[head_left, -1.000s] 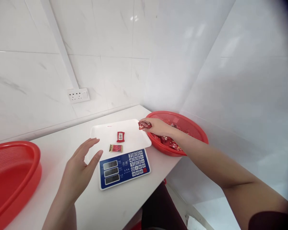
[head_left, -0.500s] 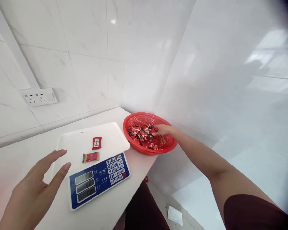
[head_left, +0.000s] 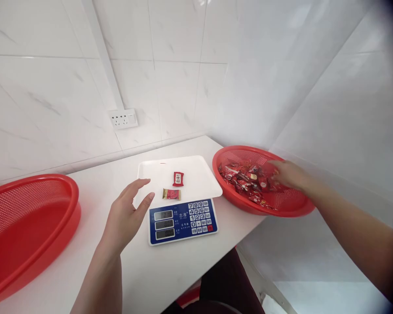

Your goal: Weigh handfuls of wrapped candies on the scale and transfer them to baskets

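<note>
My left hand hovers at the near left corner of the scale's white tray, thumb and fingers apart, holding nothing. On the tray lie a red wrapped packet with a white label and a red packet with gold ends. Below the tray is the scale's blue panel with keys and three displays. To the right, my right hand reaches into a red plastic basket among many small red wrapped packets. Its fingertips are blurred against the packets, so I cannot tell whether they grip one.
A second red basket stands at the left on the white table. Tiled walls meet behind the table, with a socket panel on the back wall. My legs are below the table's front edge.
The view has swung left, bringing the second basket into sight. My right hand stays in the packet basket, now nearer its right side. My left hand remains open beside the tray.
</note>
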Demonstrator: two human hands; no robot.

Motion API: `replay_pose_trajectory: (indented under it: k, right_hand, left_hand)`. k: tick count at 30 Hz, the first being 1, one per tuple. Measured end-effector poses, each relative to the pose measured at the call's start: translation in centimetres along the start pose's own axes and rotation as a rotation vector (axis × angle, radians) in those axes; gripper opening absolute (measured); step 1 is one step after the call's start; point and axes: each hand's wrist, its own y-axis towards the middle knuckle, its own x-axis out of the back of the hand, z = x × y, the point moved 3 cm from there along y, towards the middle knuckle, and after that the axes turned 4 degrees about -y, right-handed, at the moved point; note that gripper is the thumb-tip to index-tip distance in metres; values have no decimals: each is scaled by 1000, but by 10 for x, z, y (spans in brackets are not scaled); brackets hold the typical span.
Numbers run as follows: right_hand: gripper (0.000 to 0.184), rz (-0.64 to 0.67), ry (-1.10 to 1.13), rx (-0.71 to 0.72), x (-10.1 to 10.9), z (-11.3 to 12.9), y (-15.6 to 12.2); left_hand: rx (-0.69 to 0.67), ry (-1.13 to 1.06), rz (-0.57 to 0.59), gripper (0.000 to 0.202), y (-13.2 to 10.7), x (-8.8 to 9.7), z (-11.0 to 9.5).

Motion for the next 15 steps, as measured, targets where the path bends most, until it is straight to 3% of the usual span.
replay_pose_trajectory:
  k: [3,4,8,12,15]
  right_hand:
    - [45,-95,136,62,33,48,-13]
    - [42,-101,272,106,40,68,-18]
    - [38,22,675,299,41,142,-31]
    - [49,36,587,444,23,184,-34]
    - [44,101,419,592,10,201,-42]
  left_hand:
    - [0,3,21,40,0,-1,-1]
    - [3,6,25,40,0,-1,-1]
    - [59,20,16,39,0,3,-4]
    - [81,35,-13,39,-1,9,-7]
    - [82,19,-35,40,-2,10,-9]
